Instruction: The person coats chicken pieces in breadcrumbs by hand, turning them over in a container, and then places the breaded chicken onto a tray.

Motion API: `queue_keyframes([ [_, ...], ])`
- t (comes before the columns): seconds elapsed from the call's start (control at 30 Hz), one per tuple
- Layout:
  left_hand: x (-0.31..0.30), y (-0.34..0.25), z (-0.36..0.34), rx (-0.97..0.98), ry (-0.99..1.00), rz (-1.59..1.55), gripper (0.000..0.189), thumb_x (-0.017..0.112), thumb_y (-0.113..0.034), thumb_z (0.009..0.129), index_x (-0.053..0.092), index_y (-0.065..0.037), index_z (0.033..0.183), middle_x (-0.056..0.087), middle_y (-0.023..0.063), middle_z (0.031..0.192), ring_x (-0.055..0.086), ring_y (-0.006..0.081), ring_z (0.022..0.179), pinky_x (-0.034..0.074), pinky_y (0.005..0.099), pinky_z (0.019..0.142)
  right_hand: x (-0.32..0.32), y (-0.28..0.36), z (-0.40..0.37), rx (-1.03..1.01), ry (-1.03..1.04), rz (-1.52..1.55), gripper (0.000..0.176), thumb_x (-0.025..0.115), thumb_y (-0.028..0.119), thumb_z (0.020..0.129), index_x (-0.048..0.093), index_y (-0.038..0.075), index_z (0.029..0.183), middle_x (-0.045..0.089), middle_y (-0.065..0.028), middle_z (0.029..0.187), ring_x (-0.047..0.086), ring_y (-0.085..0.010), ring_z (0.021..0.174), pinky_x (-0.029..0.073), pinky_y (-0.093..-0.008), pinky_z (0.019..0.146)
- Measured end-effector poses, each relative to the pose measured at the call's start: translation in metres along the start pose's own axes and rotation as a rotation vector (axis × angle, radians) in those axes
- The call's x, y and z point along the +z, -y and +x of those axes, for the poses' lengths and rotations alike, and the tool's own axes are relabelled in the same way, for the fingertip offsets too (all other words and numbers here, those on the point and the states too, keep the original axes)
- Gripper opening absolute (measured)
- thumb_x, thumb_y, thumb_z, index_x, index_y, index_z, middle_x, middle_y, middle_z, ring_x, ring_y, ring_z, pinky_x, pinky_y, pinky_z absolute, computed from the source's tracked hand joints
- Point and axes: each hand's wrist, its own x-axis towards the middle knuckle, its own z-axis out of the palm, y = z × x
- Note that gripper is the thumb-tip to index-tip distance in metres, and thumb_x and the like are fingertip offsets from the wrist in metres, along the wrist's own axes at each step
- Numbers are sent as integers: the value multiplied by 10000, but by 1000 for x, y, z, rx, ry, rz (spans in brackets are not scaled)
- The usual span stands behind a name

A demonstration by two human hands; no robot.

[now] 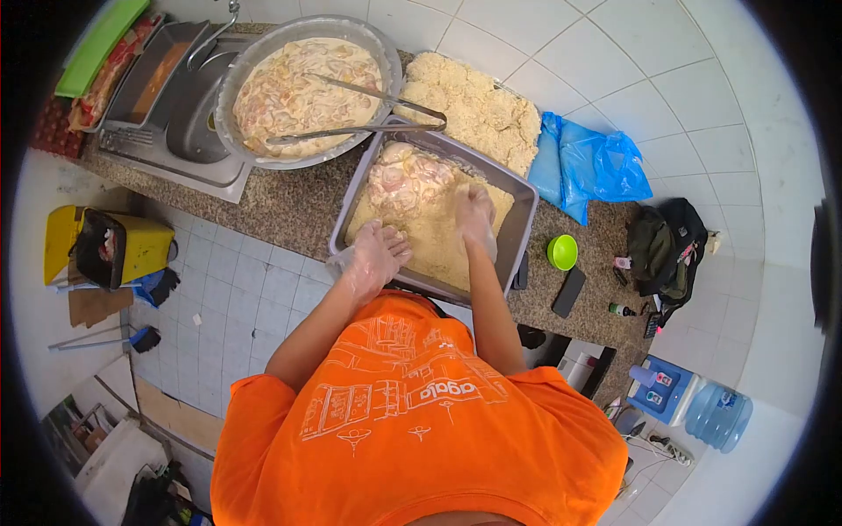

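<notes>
Granite counter [289, 206] bears crumb tray [519, 232] below white-tiled wall [667, 79].

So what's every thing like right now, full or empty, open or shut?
Grey tray: holds crumbs and coated pieces.
Big bowl: full of creamy mix.
Tongs: lying across the big bowl.
Left hand: gloved, flat, fingers spread.
Right hand: gloved, pressed into crumbs.
Green cup: upright, uncovered.
Phone: screen dark.
</notes>
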Motion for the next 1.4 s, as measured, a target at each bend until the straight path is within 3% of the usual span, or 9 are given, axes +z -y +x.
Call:
queue_keyframes([
  [0.07,-3,-1,0,4,27,21,709,322,-382,940,101,84,1427,143,301,1466,155,397,1384,164,487,1128,15,-9,8,-35,-134,-94,312,511,306,892,595,81,1092,621,-120,1023,611,-225,911,475,-384,731],
  [0.27,-8,-3,2,14,40,6,699,358,-396,931,169,86,1401,195,289,1448,171,401,1377,185,504,1118,55,-38,21,548,114,735,280,609,300,820,641,62,964,508,-51,690,521,-207,625,482,-327,698],
  [0.37,-8,-3,0,25,57,55,696,326,-380,941,126,87,1417,166,313,1451,179,406,1374,185,492,1121,54,-37,27,413,83,612,316,643,261,798,632,36,1020,601,-78,789,587,-220,707,500,-334,736],
  [0.43,-7,-5,-3,24,57,48,696,325,-381,941,124,87,1416,167,312,1453,176,405,1376,186,493,1121,51,-31,27,-1,-356,116,353,659,236,779,630,28,1063,661,-128,918,633,-220,833,501,-329,776],
  [0.57,-10,-1,4,14,49,28,693,323,-377,942,121,88,1415,174,314,1451,169,403,1379,185,493,1121,64,-35,52,-86,-281,142,397,677,244,755,633,46,1096,677,-146,1000,648,-231,906,495,-315,799],
  [0.73,-11,-2,2,32,55,19,693,324,-375,940,122,88,1415,171,314,1452,163,400,1383,176,499,1122,29,22,12,62,-130,125,264,654,215,694,675,67,911,686,-120,852,655,-250,801,494,-353,736],
  [0.97,-5,-1,1,42,19,23,700,334,-380,935,130,90,1413,192,310,1444,185,403,1376,185,498,1118,43,5,33,26,-225,148,200,677,234,677,657,67,787,653,-84,702,626,-210,649,489,-315,645],
  [1.13,-2,0,-3,76,2,31,699,335,-385,941,131,89,1413,203,308,1435,190,417,1369,198,510,1111,-12,40,-15,-339,-405,-40,142,656,206,685,641,82,754,660,-143,733,649,-301,695,500,-379,659],
  [1.4,5,1,-4,89,-43,20,694,315,-390,951,124,90,1413,164,300,1453,156,416,1378,174,518,1116,-70,56,-67,-378,-198,-344,221,667,204,665,662,67,838,667,-159,760,651,-324,735,504,-375,686],
])
